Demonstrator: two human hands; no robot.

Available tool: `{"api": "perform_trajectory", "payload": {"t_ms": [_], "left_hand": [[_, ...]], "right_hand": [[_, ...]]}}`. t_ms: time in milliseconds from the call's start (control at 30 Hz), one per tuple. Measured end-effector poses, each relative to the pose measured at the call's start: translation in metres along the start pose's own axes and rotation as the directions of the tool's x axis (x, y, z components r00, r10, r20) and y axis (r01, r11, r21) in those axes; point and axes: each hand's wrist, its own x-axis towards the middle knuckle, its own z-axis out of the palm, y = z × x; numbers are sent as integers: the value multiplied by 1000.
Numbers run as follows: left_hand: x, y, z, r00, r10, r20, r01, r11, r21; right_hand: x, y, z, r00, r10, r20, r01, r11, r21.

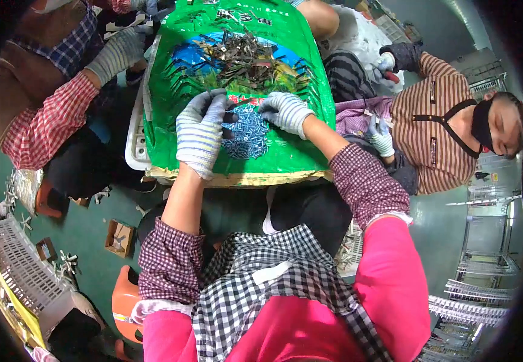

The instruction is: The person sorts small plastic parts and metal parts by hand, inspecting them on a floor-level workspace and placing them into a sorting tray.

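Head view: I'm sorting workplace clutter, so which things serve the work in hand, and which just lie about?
Apparently in use:
small silvery-blue metal pieces;
thin dark strips;
green printed plastic sheet beneath both.

Apparently just lying about:
open brown cardboard box;
white perforated plastic basket.

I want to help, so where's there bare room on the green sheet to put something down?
Bare green sheet shows right of the screws, below the right hand, and between the left hand and the sheet's lower left corner. It's crowded in the middle: screws by both hands, a heap of dark strips above.
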Motion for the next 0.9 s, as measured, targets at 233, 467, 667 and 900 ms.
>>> {"api": "perform_trajectory", "payload": {"t_ms": [233, 467, 667, 900], "left_hand": [[2, -11, 0, 999, 17, 27, -16, 999, -28], [1, -19, 7, 995, 80, 65, -79, 996, -29], [-6, -17, 9, 987, 127, 97, -133, 990, 53], [-11, -6, 8, 983, 86, 164, -71, 993, -97]], "right_hand": [[-19, -35, -29, 975, -27, -221, 68, 982, 179], [-27, -84, -64, 929, -256, -267, 297, 947, 126], [-23, -97, -71, 965, -253, -68, 252, 968, -14], [-18, -93, -67, 974, -197, -115, 215, 963, 164]]}}
